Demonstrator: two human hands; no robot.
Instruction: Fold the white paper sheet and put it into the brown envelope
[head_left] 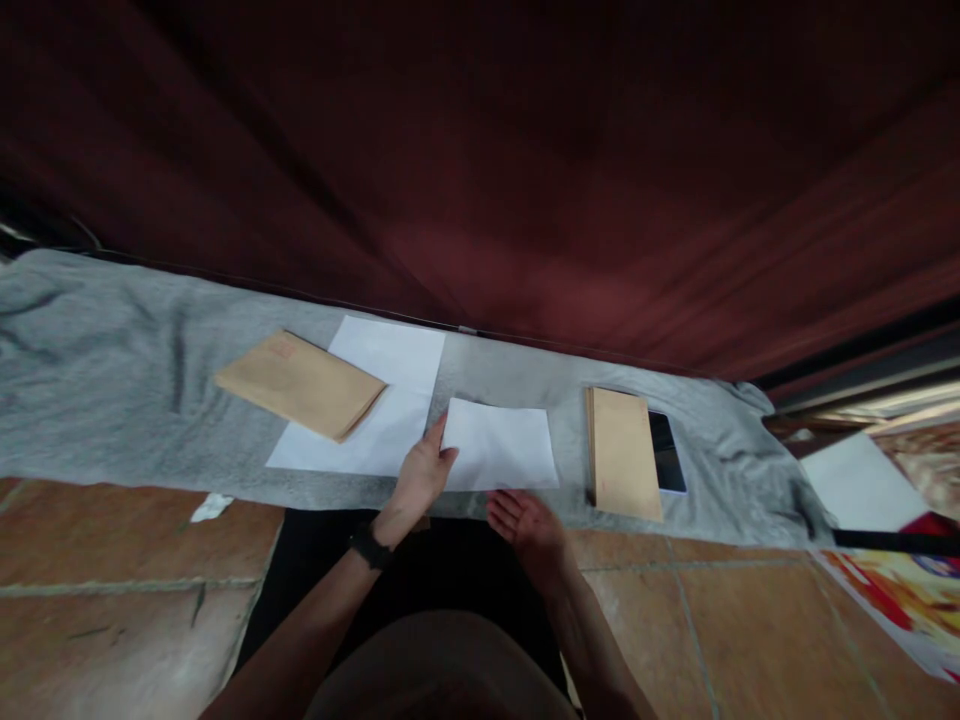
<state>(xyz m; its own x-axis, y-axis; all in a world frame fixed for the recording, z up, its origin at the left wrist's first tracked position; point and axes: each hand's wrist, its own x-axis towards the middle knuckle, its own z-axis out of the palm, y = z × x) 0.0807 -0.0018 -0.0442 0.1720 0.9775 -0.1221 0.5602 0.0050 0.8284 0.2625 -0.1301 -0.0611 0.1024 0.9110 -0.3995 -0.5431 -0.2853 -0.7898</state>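
Observation:
A folded white sheet [501, 443] lies on the grey cloth [112, 370] in front of me. My left hand [421, 472], with a black band on its wrist, touches the sheet's left edge with its thumb and fingers. Just below the sheet's near edge is my right hand [525, 520], palm up, fingers apart, holding nothing. To the left, a brown envelope [300, 384] rests on a larger white paper [375, 400]. On the right, a stack of brown envelopes [622, 452] partly covers a dark phone [667, 452].
A dark red curtain [525, 150] hangs behind the cloth. Terracotta floor tiles [112, 590] lie in front. A white scrap [211, 507] sits at the cloth's near edge. White paper [862, 485] and a colourful printed sheet [900, 600] lie at the far right.

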